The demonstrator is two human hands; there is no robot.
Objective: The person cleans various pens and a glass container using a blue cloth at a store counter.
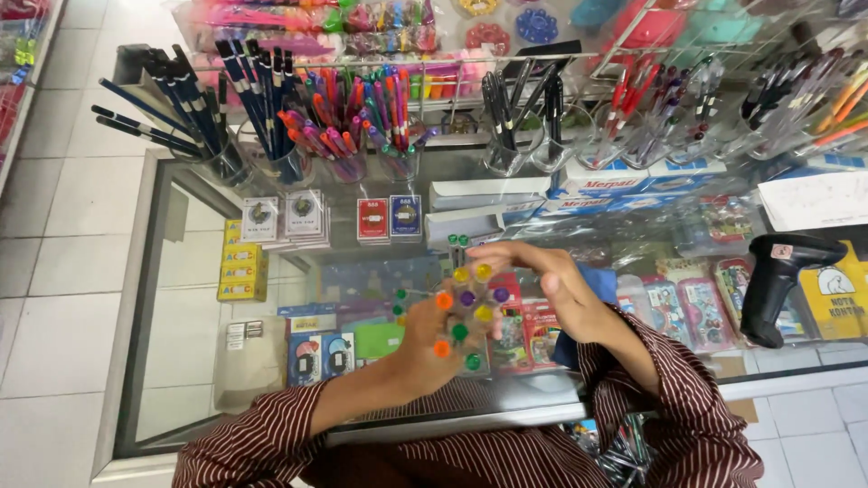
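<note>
My left hand (423, 342) grips a bundle of pens (466, 312) seen end-on, their caps orange, yellow, purple and green. My right hand (551, 285) curves over the top and right side of the bundle, fingers spread and touching the cap ends. Both hands hover above a glass display counter (181, 298). My sleeves are dark red with thin white stripes.
Clear cups of blue pencils (244, 108), coloured pens (353, 117) and black pens (520, 113) line the counter's far edge. A black barcode scanner (773, 285) stands at the right. Card packs (389, 217) and small boxes lie under the glass. White floor tiles (54, 226) are at the left.
</note>
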